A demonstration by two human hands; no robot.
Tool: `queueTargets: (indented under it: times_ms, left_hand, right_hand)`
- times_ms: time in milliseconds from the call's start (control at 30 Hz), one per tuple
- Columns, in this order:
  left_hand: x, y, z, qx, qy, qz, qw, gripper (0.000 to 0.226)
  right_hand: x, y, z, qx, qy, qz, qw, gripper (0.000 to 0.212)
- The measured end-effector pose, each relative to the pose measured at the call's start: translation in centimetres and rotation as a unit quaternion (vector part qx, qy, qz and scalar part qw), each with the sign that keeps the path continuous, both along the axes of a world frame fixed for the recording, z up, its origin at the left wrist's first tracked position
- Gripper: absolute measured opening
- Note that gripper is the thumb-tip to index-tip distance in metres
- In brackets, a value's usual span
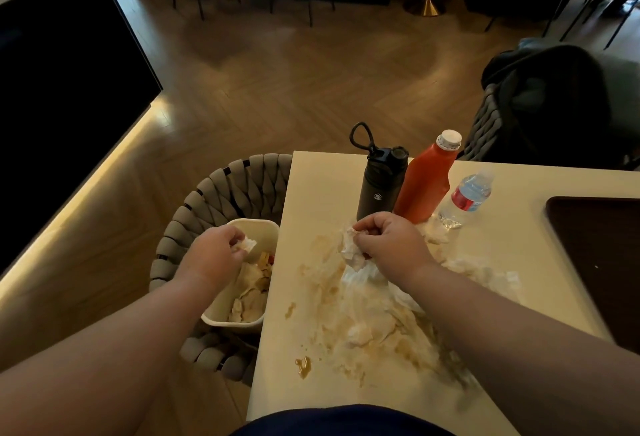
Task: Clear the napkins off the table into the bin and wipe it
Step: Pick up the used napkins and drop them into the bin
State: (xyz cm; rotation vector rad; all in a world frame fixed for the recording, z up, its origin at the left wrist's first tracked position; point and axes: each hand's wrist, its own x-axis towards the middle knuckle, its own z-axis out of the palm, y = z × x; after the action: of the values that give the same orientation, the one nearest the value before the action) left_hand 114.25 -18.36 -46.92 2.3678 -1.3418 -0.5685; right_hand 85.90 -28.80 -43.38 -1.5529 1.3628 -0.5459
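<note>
Left hand (216, 250): fingers curled round a small napkin wad (246, 244), directly over the bin (257, 223).
Right hand (388, 241): pinching a crumpled napkin (351, 251) just above the table (329, 186), right of the bin.
Bin: on a woven chair (221, 190), several soiled napkins inside.
Napkins left (367, 311): a wet, torn heap right of the bin; scraps farther right by 3 bottles (426, 183).
Wiping: not begun, I'd say; brown smears (303, 366) just right of the bin.
Progress: roughly midway through clearing, I'd guess.
</note>
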Motion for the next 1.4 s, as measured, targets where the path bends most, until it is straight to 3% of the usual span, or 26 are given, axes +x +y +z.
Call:
queueTargets:
  times_ms: [367, 567, 800, 1033, 1200, 1400]
  left_hand:
    - [0.1, 0.1, -1.3, 0.032, -0.045, -0.006, 0.998, 0.056]
    - [-3.3, -1.4, 0.9, -0.033, 0.038, -0.039, 0.998, 0.056]
    - [-9.1, -2.5, 5.2, -0.082, 0.161, -0.154, 0.971, 0.079]
    - [-9.5, -2.9, 5.6, -0.119, 0.14, -0.156, 0.97, 0.033]
    - [-7.2, -2.5, 3.9, -0.098, 0.109, -0.118, 0.982, 0.022]
    - [-0.9, -0.5, 1.0, -0.038, 0.026, -0.038, 0.998, 0.028]
  right_hand:
    - [0.7, 0.2, 0.2, -0.002, -0.01, 0.008, 1.0, 0.014]
    - [1.1, 0.7, 0.4, -0.001, -0.022, 0.019, 1.0, 0.016]
    - [2.0, 1.2, 1.1, 0.021, -0.079, 0.033, 0.996, 0.012]
    - [1.9, 1.6, 1.7, 0.033, -0.114, 0.042, 0.992, 0.018]
    - [0.6, 1.4, 1.2, 0.023, -0.079, 0.027, 0.996, 0.02]
    - [-2.5, 1.0, 0.4, 0.014, -0.032, -0.018, 0.999, 0.02]
